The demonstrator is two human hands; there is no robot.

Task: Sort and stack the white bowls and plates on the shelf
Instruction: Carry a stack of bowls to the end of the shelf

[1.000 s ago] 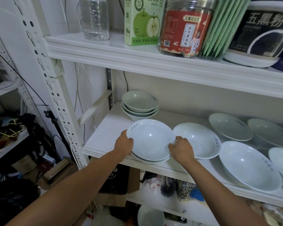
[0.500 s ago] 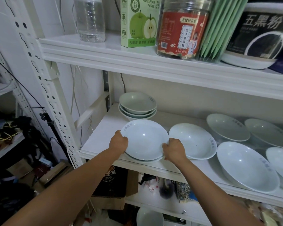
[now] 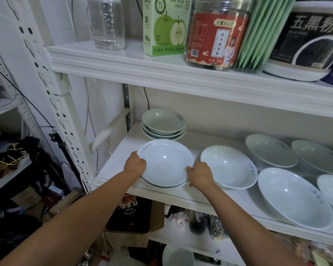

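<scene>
Head view: left hand (image 3: 135,164) and right hand (image 3: 199,174) outstretched, fingers clamped on the top plate (image 3: 167,160).

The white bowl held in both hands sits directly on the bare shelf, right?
No. In the head view the white bowl rests on another dish whose rim shows beneath it, not on the bare shelf. The left hand and right hand do grip its rim.

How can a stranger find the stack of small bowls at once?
Find the shelf one level below the green pear box. The stack of small bowls stands in its back left corner. It alone holds small, deep bowls; its neighbours are wide, shallow plates.
</scene>
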